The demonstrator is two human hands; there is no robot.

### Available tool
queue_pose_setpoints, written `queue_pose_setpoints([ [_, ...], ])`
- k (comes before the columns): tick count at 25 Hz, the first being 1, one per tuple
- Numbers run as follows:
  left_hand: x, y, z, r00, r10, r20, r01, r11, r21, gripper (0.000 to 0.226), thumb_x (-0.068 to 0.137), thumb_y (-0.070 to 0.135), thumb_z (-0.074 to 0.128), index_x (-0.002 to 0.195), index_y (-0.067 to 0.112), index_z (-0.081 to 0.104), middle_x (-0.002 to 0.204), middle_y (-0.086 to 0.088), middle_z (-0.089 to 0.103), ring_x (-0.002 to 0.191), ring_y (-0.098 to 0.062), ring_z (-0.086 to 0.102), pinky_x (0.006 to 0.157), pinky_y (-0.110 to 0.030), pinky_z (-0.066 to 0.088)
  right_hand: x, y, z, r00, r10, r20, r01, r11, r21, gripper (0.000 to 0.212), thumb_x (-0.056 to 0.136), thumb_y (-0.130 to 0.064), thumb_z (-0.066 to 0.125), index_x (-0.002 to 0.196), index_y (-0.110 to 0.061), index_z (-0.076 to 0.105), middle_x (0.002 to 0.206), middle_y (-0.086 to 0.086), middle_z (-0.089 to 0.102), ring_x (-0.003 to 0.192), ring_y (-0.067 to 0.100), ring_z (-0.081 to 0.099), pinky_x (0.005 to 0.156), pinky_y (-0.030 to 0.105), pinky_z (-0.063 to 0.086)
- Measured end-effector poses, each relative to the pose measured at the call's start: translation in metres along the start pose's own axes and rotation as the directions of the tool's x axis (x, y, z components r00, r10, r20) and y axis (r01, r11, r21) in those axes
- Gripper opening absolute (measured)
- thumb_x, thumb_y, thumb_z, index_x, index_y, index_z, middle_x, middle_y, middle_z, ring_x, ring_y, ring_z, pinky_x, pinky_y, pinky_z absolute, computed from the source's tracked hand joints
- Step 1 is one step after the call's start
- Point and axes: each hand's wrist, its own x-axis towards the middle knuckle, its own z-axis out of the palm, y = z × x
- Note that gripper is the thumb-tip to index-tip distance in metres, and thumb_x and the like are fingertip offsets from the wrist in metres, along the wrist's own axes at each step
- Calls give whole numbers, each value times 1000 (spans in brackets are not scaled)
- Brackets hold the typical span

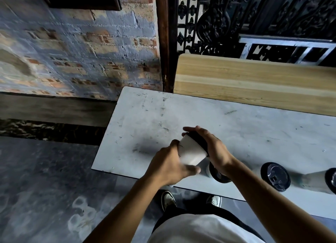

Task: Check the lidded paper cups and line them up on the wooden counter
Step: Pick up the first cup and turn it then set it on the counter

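Both hands hold one tilted paper cup (190, 151) above the white tabletop (236, 124): left hand (171, 167) gripping its base, right hand (212, 148) clasping its black lid (198, 139). Three other lidded cups (275, 176) stand along the near edge.

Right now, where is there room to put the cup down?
The wooden counter is bare along its whole visible top. The white table is free left of and beyond the hands. Its near right edge is crowded with three cups.

We see what looks like a café: lidded takeaway cups (275, 176) on a worn white desk (163, 115), a wooden counter (254, 82), brick wall (81, 52), ornate ironwork (218, 19).
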Motion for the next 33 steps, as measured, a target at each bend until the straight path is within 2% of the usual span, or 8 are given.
queue_pose_setpoints([
  [6,1,-4,-1,1000,-4,-13,2,984,-177,71,52,59,78,113,32,53,96,10,71,77,-11,71,54,-24,58,1,-3,8,994,-105,-31,104,994,-34,39,89,-43,57,117,-25,78,120,2,79,113,26,72,98,41,55],
  [11,3,-3,8,998,-54,-13,46,940,-339,68,54,59,85,110,30,60,97,6,76,83,-16,75,68,-34,63,1,-8,10,990,-105,-98,95,991,-99,44,84,-62,63,106,-28,80,112,-3,82,107,21,75,94,36,58],
  [16,6,8,14,978,-206,-29,132,723,-678,71,67,75,67,106,16,71,97,-16,80,92,-40,76,82,-56,61,15,-3,14,966,68,-249,19,943,331,39,107,-46,46,125,-19,67,124,17,70,117,37,66,112,54,46],
  [19,6,6,14,966,-256,34,176,557,-812,65,88,73,53,106,15,77,97,-19,80,90,-43,77,80,-62,62,8,10,20,983,151,-100,-87,880,466,48,104,-48,42,121,-15,72,97,16,75,89,32,71,89,46,56],
  [22,5,3,14,960,-260,101,216,463,-860,65,96,71,45,106,17,80,101,-16,82,92,-40,78,80,-64,62,-5,19,22,992,117,38,-122,893,432,45,94,-38,41,123,-20,72,102,26,59,96,36,52,89,50,43],
  [26,3,2,19,964,-257,73,209,556,-805,66,98,71,40,106,18,78,95,-11,83,91,-34,80,82,-54,65,-13,27,19,999,-10,49,-13,893,451,47,105,-15,30,146,-24,53,135,28,64,116,35,64,104,59,50],
  [29,0,3,14,978,-209,-24,150,776,-613,74,95,75,31,82,17,76,73,2,79,68,-11,75,60,-23,58,-20,30,11,1000,-29,-1,27,935,355,45,108,-17,34,145,-33,53,122,21,71,107,29,69,98,54,55],
  [33,-3,4,6,988,-114,-108,54,894,-446,70,88,76,30,58,15,45,45,10,48,44,-6,46,50,-26,37,-29,24,3,999,-9,-34,18,959,282,42,109,-16,42,142,-39,55,112,19,75,91,30,73,90,51,57],
])
